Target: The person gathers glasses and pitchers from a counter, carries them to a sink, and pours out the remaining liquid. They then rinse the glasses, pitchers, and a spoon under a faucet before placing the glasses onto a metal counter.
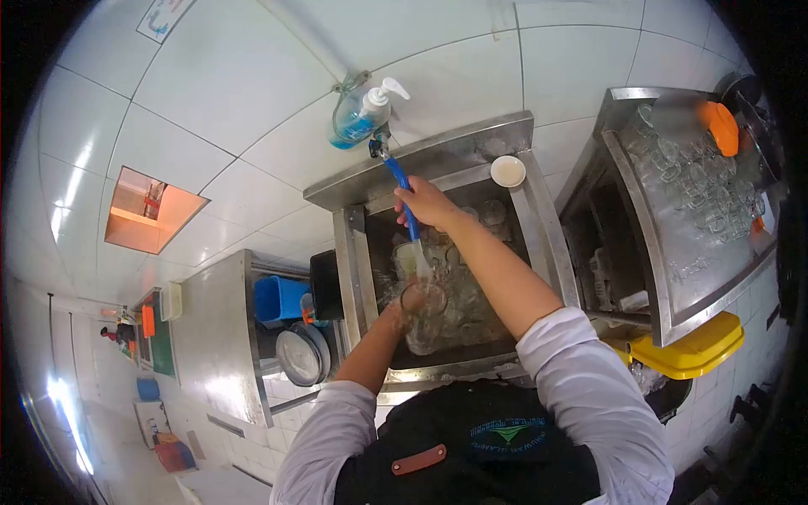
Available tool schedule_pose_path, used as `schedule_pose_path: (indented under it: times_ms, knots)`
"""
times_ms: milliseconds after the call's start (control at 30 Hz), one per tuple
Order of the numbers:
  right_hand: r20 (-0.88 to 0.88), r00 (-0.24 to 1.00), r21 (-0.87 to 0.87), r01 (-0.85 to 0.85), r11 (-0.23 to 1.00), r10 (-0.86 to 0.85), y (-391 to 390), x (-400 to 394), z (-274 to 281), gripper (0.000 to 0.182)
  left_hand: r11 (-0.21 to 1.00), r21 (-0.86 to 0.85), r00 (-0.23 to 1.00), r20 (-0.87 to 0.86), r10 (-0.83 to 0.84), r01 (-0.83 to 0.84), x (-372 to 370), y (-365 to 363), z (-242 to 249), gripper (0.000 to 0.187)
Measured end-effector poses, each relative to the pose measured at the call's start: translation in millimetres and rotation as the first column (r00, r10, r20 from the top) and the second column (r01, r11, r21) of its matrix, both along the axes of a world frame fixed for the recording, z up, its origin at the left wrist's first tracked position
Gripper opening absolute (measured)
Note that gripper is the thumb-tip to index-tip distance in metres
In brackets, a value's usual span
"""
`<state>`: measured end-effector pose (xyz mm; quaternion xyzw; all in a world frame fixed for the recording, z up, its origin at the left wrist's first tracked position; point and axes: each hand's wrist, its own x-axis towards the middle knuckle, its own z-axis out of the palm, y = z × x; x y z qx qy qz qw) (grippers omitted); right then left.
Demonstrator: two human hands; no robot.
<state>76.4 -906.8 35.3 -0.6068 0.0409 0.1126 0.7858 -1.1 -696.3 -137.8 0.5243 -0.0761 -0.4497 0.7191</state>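
Note:
My right hand (425,204) is closed round a blue hose (411,220) that hangs from the tap (378,146). Water (422,261) pours from the hose end. Below it, my left hand (402,310) grips a clear drinking glass (423,300), its round rim facing up into the stream. Splashing water blurs the fingers there. Both hands are over the steel sink (358,252), where several glasses (484,215) lie, partly hidden by my right forearm and the water.
A white bowl (507,172) sits on the sink's back right corner. A soap pump bottle (362,114) hangs on the wall. On the right, a steel table (665,252) bears many glasses (711,189); a yellow lid (690,349) is below. Pans (299,358) and a blue container (280,299) stand left.

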Motion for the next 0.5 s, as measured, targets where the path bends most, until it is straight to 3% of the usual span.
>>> schedule_pose_path:
  times_ms: [67,133,167,200,267,333,367,433,500]
  knots:
    - [0.017,1.0,-0.084,-0.007,0.996,0.008,-0.7,-1.9,3.2,0.021,0.963,0.267,0.956,0.288,-0.049,-0.031,-0.5,4.7,-25.2,0.03]
    - [0.028,1.0,-0.133,-0.009,0.991,0.013,-4.3,-4.1,6.2,0.021,0.916,0.398,0.968,0.243,-0.06,-0.043,2.6,4.6,-80.1,0.035]
    - [0.029,0.999,-0.139,-0.014,0.99,0.018,-5.0,-4.6,6.8,0.021,0.891,0.417,0.984,0.079,0.162,-0.181,-0.3,-6.1,-77.1,0.037]
    - [0.029,0.999,-0.144,-0.02,0.989,0.025,-5.8,-5.3,6.7,0.021,0.835,0.46,0.922,-0.081,0.379,-0.303,-3.9,-15.1,-77.9,0.038]
    - [0.036,0.999,-0.188,-0.015,0.982,0.023,-6.9,-4.8,6.1,0.022,0.79,0.43,0.786,-0.243,0.568,-0.438,-7.4,-22.2,-81.3,0.04]
    - [0.037,0.999,-0.18,-0.023,0.983,0.03,-7.9,-4.3,4.5,0.022,0.831,0.225,0.784,-0.278,0.555,-0.509,-1.1,-8.4,-133.0,0.042]
    - [0.036,0.999,-0.149,-0.031,0.988,0.036,-7.1,-3.8,3.3,0.023,0.827,0.164,0.762,-0.326,0.56,-0.538,-5.4,-11.3,-130.9,0.042]
    - [0.024,0.999,-0.123,-0.037,0.992,0.041,-2.1,-5.6,3.4,0.023,0.799,0.043,0.715,-0.418,0.56,-0.6,-15.6,-24.4,-107.9,0.041]
    - [0.007,1.0,-0.143,-0.026,0.989,0.027,-2.3,-6.9,9.5,0.023,0.82,0.07,0.775,-0.287,0.563,-0.569,-28.6,-36.0,-48.1,0.04]
